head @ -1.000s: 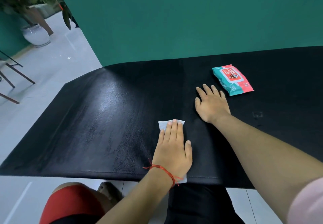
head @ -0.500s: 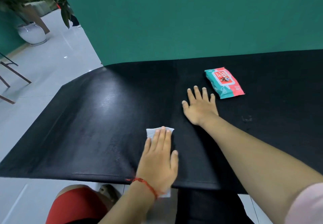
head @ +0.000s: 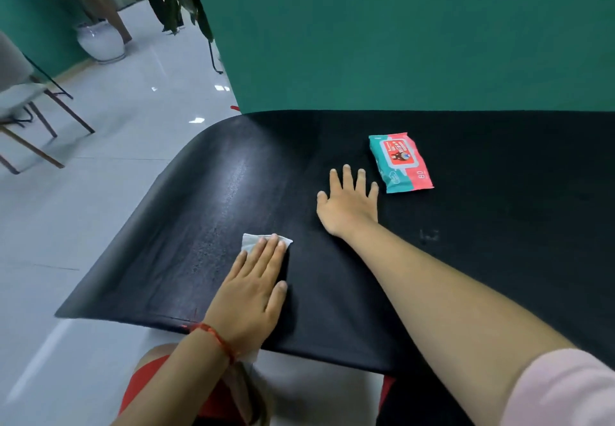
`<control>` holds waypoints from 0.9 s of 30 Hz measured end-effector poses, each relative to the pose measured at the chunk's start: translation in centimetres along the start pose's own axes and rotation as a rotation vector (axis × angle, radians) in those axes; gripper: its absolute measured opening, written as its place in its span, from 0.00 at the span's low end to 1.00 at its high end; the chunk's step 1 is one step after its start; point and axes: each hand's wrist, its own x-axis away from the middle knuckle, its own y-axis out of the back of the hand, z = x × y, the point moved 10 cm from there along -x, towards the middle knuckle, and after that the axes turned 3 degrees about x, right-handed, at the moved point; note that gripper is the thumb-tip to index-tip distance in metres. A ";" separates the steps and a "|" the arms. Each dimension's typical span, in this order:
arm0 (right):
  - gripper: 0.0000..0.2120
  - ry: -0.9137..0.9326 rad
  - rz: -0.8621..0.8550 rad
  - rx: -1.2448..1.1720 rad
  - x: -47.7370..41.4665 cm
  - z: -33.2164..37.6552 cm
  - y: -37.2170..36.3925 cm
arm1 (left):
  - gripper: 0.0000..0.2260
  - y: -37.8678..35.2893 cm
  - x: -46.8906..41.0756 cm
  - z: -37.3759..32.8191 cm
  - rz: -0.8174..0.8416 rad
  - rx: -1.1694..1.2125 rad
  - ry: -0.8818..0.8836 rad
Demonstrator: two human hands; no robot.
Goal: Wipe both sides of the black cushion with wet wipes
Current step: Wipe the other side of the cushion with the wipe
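The black cushion [head: 466,259] lies flat in front of me, its left part shiny with damp streaks. My left hand [head: 253,289] presses flat on a white wet wipe [head: 253,241] near the cushion's front edge; the wipe's far corners show beyond my fingertips and a bit hangs off the edge under my wrist. My right hand [head: 349,204] rests flat on the cushion, fingers spread, farther back. A teal and red pack of wet wipes [head: 401,163] lies just right of those fingers.
A green wall [head: 399,33] rises right behind the cushion. To the left is grey tiled floor [head: 100,192] with a chair [head: 23,106] and a potted plant in a white vase [head: 100,39]. My knees in red shorts [head: 143,382] sit below the front edge.
My left hand has slid the wipe leftward along the cushion's front part. My right hand stays flat beside the pack. My head has turned a little left.
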 end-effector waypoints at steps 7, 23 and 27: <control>0.29 0.109 -0.060 -0.007 -0.5 -1.8 2.2 | 0.31 -0.3 -1.3 -2.4 0.012 -0.043 -0.031; 0.33 -0.160 -0.123 0.053 -1.3 -7.8 3.5 | 0.31 -0.8 -2.4 -5.1 0.019 -0.026 -0.042; 0.31 -0.111 -0.161 0.049 -1.0 -7.4 3.2 | 0.31 -0.8 -4.2 -4.5 0.029 -0.028 -0.027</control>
